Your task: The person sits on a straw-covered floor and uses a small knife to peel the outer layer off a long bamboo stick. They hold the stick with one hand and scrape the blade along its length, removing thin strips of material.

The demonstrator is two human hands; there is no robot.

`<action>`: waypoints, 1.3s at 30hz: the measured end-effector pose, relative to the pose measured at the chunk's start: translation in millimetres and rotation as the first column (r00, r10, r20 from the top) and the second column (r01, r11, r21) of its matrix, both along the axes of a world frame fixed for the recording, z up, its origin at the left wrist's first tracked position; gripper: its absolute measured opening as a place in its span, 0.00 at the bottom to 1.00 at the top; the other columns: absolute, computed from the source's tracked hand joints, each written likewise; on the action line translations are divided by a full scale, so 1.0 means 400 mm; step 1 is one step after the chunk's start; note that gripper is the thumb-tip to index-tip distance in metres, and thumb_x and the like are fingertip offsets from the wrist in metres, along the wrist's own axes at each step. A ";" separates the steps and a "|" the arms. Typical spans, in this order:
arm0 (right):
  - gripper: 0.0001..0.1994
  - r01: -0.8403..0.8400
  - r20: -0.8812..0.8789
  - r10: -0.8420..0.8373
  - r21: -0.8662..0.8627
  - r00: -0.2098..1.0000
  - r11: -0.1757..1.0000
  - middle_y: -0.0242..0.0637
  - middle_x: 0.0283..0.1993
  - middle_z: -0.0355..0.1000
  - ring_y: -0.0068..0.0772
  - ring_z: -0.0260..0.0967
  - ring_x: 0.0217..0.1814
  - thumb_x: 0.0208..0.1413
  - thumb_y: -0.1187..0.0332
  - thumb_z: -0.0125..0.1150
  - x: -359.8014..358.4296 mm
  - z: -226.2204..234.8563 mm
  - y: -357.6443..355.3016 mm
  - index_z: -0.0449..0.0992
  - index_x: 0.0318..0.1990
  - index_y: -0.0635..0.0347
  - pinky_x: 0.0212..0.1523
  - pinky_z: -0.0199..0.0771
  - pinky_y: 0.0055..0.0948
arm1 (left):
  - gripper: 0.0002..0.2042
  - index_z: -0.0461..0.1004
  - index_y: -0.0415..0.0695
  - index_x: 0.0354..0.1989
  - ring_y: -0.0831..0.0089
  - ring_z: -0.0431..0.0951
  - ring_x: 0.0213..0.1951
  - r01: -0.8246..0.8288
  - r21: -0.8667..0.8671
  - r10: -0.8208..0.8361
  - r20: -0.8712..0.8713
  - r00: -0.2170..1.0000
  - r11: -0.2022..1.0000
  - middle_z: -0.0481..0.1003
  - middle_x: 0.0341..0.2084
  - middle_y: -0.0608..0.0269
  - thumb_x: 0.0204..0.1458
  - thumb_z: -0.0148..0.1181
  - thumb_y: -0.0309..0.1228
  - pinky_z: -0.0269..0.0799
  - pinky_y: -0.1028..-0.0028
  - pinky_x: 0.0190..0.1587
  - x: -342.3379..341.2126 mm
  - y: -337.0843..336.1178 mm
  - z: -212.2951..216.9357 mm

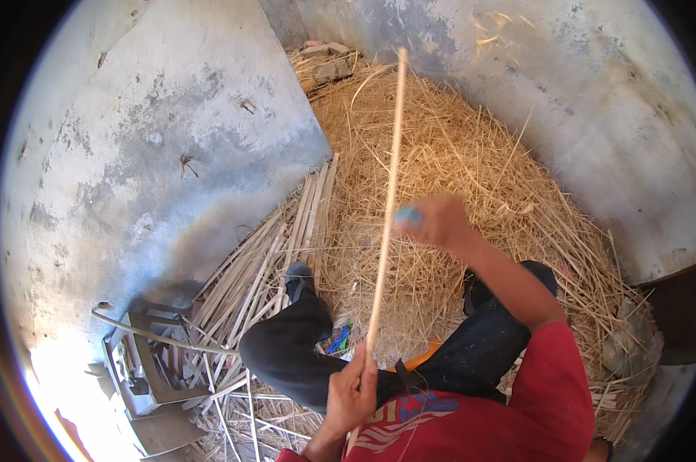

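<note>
A long, pale, slender stick (390,185) runs up and away from my lap, leaning slightly right toward its far end. Around its lower part my left hand (352,391) is closed, near my waist. My right hand (444,219) is up beside the stick's middle, its fingers closed on a small blue thing (409,216). Motion smears that thing, so its kind and any blade on it cannot be made out. A narrow gap shows between it and the stick. Thin pale curls (493,32) appear in the air before the far wall.
Shavings (440,138) are heaped between my feet and the walls. Split wooden strips (306,212) lie at the left by my foot. A box-like frame (144,362) and a curved rod (163,337) are farther left. Blue plastic (339,339) lies between my legs.
</note>
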State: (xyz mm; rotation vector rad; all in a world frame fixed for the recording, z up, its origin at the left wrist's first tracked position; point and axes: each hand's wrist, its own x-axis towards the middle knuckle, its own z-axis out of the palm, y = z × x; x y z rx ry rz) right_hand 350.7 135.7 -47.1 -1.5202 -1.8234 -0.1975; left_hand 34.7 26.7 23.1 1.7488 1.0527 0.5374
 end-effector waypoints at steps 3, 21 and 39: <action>0.34 0.164 -0.034 -0.175 -0.203 0.984 0.965 0.30 0.09 0.59 0.30 0.58 0.09 0.47 0.28 0.50 0.106 0.001 0.018 0.65 0.13 0.50 0.11 0.57 0.32 | 0.19 0.63 0.30 0.59 0.89 0.61 0.22 0.015 -0.243 0.005 0.082 0.997 0.970 0.64 0.17 0.73 0.60 0.50 0.25 0.58 0.84 0.21 -0.007 -0.028 -0.007; 0.37 0.343 -0.004 -0.343 -0.002 0.939 0.939 0.31 0.13 0.66 0.29 0.63 0.15 0.56 0.30 0.34 0.296 -0.021 0.053 0.82 0.27 0.49 0.17 0.60 0.32 | 0.18 0.64 0.40 0.59 0.85 0.63 0.22 0.100 -0.286 -0.140 -0.126 0.982 0.953 0.66 0.20 0.71 0.62 0.46 0.33 0.60 0.80 0.23 -0.078 -0.108 0.025; 0.35 -0.444 -0.898 -0.326 -0.172 -0.297 0.879 0.23 0.09 0.45 0.17 0.39 0.07 0.56 0.28 0.30 0.297 0.037 0.032 0.52 0.14 0.50 0.09 0.44 0.24 | 0.19 0.65 0.36 0.58 0.87 0.65 0.24 -0.030 -0.446 0.035 0.003 0.999 0.895 0.69 0.21 0.68 0.59 0.51 0.28 0.63 0.82 0.24 -0.086 -0.109 0.026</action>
